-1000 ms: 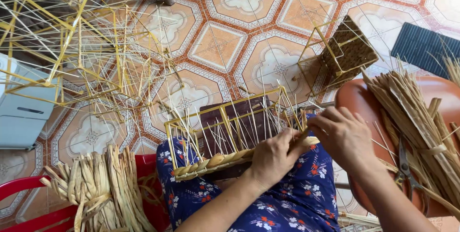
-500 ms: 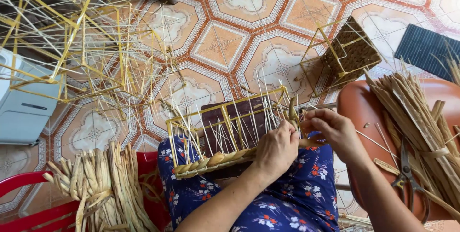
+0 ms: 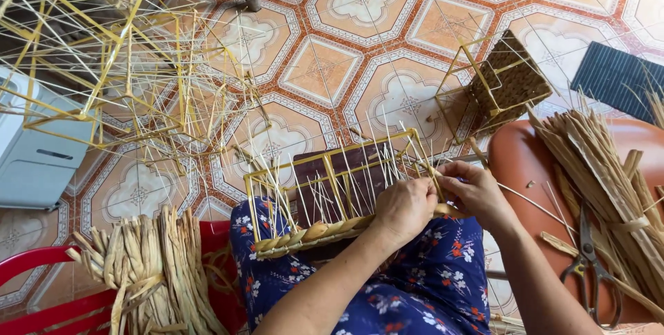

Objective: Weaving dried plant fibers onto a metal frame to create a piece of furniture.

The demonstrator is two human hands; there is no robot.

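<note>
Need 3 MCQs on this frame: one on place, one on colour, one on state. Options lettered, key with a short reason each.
1. Where do the scissors lie?
A. on the brown seat beside the right arm
B. on the tiled floor
C. on the grey box

2. What colour is the wire frame on the lap?
A. red
B. yellow
C. blue

3. What state is the braided row in?
A. runs along the frame's near edge only
B. covers every side
C. none woven yet

Key: 1 A, the scissors rest on the brown seat near the dried strips. 2 B, its bars are yellow. 3 A, one braid lines the near edge; both the left hand and right hand work at its end.
</note>
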